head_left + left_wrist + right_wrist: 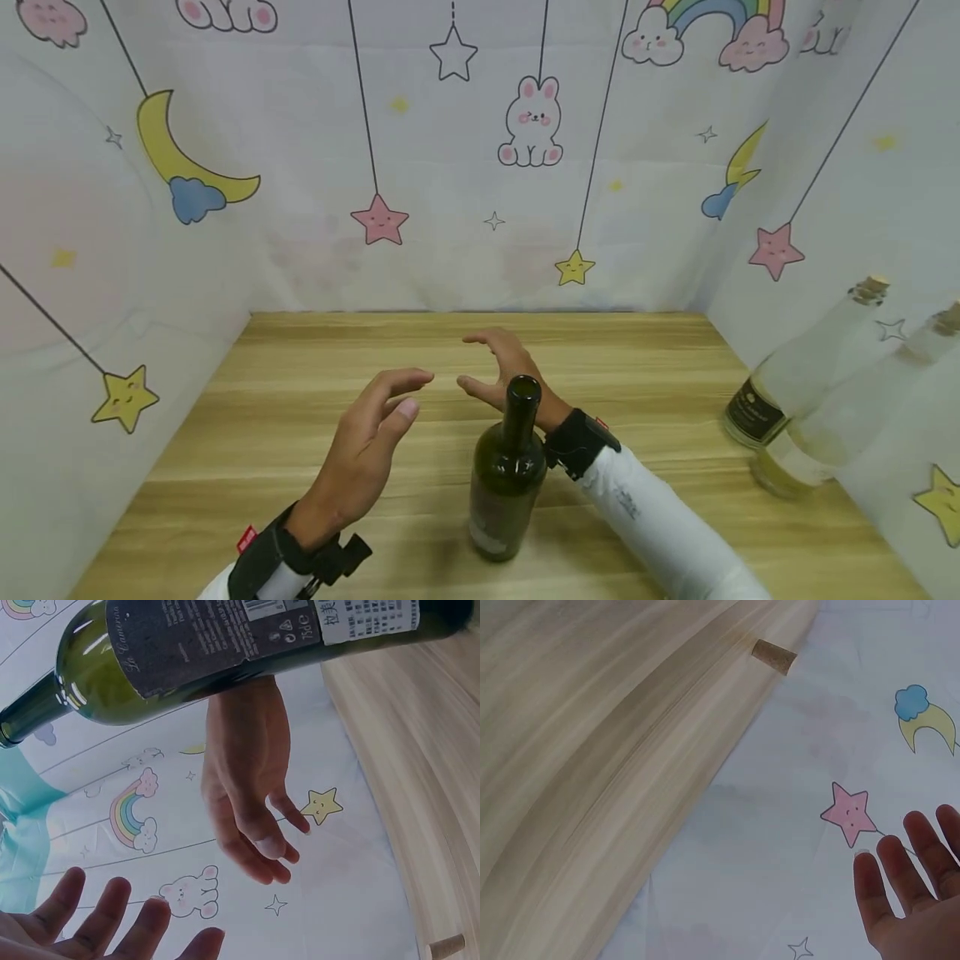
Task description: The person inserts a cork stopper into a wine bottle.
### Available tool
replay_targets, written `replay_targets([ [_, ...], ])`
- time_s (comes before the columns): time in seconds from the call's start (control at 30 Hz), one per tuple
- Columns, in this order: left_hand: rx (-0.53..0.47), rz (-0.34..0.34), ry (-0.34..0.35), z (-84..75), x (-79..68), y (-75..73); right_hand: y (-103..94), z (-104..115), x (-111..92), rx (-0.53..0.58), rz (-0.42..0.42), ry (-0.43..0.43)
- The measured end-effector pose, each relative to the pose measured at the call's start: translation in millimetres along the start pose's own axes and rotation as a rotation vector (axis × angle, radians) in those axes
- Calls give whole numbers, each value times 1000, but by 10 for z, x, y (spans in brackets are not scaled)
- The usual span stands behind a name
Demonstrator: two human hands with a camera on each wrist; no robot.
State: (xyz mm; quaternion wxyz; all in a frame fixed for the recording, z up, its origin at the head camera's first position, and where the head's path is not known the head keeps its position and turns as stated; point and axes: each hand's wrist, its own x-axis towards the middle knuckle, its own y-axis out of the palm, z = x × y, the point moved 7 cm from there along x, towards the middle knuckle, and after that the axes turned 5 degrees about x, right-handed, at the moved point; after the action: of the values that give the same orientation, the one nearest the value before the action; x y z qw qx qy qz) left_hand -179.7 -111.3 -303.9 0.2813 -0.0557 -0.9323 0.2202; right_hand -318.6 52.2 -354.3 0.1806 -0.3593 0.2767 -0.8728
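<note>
A dark green wine bottle [506,492] stands upright on the wooden table, with no stopper in its mouth. The left wrist view shows the printed back label of this bottle [210,645]. To its left, my left hand [360,454] hovers with relaxed, slightly bent fingers and nothing in them. My right hand [513,367] reaches past the bottle on the far side, its wrist partly behind the neck, its fingers spread and empty. A cork [774,657] lies on the table near the back edge in the right wrist view; in the head view it is hidden.
Two clear glass bottles with cork stoppers stand at the table's right edge: one with a black label [757,408], the other with a pale label [806,458]. A white printed cloth [450,275] hangs around the back and sides of the wooden table [300,342].
</note>
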Motion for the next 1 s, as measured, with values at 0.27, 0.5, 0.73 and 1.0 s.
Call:
replay_targets([
  [0.27, 44, -62, 25, -21, -7, -201, 450, -76, 344, -82, 71, -60],
  [0.5, 53, -84, 46, -66, -27, -294, 894, -271, 530, -155, 199, -69],
  [0.73, 46, -72, 36, -63, -32, -310, 1169, -504, 636, -187, 303, -7],
  [1.0, 29, -69, 34, -31, -22, -304, 1279, -566, 809, -176, 319, -7],
])
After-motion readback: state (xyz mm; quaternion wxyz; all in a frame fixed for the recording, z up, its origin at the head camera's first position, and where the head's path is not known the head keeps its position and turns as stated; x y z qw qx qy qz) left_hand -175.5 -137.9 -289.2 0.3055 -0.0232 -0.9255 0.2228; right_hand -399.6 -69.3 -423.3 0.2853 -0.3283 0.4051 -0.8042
